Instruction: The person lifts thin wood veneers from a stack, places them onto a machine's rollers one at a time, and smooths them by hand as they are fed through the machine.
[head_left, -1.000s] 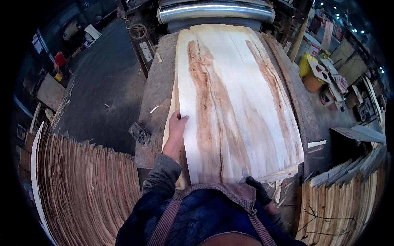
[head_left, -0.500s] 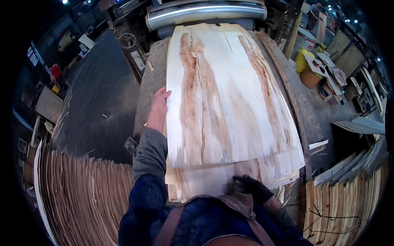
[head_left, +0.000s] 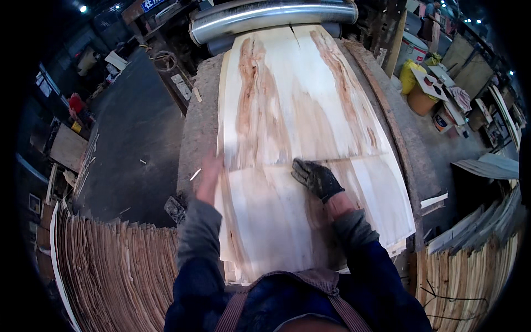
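A pale wood veneer sheet (head_left: 301, 94) with brown streaks lies lengthwise before me, its far end at a shiny metal roller (head_left: 276, 21). Beneath its near edge another veneer sheet (head_left: 271, 205) shows, on top of a stack. My right hand (head_left: 316, 178), in a dark glove, rests at the upper sheet's near edge, with its fingers stretched out over the wood. At the left side of the sheets is my bare left hand (head_left: 209, 171). Motion smears its fingers, so whether it touches the edge is unclear.
Upright stacks of veneer stand at my left (head_left: 116, 260) and right (head_left: 470, 271). A wooden rail (head_left: 381, 110) runs along the table's right side. Beyond it are a yellow bag (head_left: 409, 76) and a brown bucket (head_left: 423, 102). Far right, another person (head_left: 430, 19) stands.
The upper veneer sheet has moved away from me toward the roller, uncovering more of the sheet below. My right hand has come forward to its near edge; my left hand has moved back toward me.
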Motion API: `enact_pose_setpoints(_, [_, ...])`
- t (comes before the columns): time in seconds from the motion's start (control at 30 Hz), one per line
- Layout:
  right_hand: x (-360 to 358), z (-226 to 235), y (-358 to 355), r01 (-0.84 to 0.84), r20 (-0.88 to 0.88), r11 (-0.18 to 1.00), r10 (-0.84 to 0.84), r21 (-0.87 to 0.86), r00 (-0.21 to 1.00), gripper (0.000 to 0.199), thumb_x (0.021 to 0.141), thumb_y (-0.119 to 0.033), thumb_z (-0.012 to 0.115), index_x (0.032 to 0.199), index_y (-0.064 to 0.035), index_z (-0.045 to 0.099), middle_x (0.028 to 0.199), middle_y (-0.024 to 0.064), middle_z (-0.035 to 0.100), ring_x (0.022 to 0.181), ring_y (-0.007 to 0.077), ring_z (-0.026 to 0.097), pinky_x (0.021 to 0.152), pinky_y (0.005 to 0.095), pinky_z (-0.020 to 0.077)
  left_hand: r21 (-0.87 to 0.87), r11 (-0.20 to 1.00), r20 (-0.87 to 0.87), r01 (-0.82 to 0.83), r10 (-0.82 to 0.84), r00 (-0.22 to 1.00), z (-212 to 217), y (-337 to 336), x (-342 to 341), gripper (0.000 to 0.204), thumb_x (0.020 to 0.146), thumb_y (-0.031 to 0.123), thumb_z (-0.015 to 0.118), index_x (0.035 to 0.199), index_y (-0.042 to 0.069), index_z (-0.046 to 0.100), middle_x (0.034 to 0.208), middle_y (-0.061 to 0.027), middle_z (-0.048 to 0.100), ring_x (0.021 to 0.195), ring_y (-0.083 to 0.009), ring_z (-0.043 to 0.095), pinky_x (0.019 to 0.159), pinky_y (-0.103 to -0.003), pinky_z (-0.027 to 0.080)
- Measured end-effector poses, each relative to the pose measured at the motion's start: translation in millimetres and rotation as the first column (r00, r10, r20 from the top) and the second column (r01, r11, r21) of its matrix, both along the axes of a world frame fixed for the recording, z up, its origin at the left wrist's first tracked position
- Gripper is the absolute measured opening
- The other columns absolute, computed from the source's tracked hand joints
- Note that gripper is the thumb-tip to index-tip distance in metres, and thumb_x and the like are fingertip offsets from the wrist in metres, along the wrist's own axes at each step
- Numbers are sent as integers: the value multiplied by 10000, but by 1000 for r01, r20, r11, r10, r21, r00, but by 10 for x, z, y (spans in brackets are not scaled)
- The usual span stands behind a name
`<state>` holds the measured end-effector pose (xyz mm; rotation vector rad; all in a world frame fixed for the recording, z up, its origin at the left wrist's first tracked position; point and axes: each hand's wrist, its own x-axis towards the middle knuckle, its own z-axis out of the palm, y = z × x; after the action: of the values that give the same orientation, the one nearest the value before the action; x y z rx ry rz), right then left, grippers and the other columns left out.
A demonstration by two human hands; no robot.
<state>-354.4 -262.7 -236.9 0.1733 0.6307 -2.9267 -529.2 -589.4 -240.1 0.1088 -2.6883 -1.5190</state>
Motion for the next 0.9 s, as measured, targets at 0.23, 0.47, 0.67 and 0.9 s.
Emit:
enact_pose_setpoints(0.23, [405,135,-111,-63,74,986,52,158,996,310,908,-112,387,1201,-14,363,1210,195,455,1111,325,472,964,443,386,-114,994,-134,-2,-13,991,-599,-1,901,617,759,239,625,1238,-59,374,1038,-209,566,922,-306,564,815,-356,443])
enact_pose_setpoints(0.47, [1853,605,-389,-379,315,918,328,115,891,506,879,-197,476,1292,-20,242,1190,263,468,1077,380,495,923,446,419,543,831,362,-125,-97,927,-59,12,854,441,786,89,580,1188,-26,439,1006,-100,576,875,-189,565,764,-304,456])
enact_pose_setpoints(0.67, [2657,460,-379,-320,469,939,227,127,854,355,904,-191,429,1190,18,408,1144,224,508,1066,340,508,901,405,432,698,707,197,-117,-32,980,15,-4,713,387,751,-9,561,1132,-18,488,944,-82,590,837,-184,571,732,-280,460])
enact_pose_setpoints(0.9, [2991,352,-315,-334,601,875,64,350,796,306,904,-184,442,1162,-21,466,1079,129,558,921,236,570,809,335,469,799,599,126,-53,-81,989,935,130,886,350,807,-83,431,1148,-27,481,1058,-132,556,925,-210,564,810,-315,483])
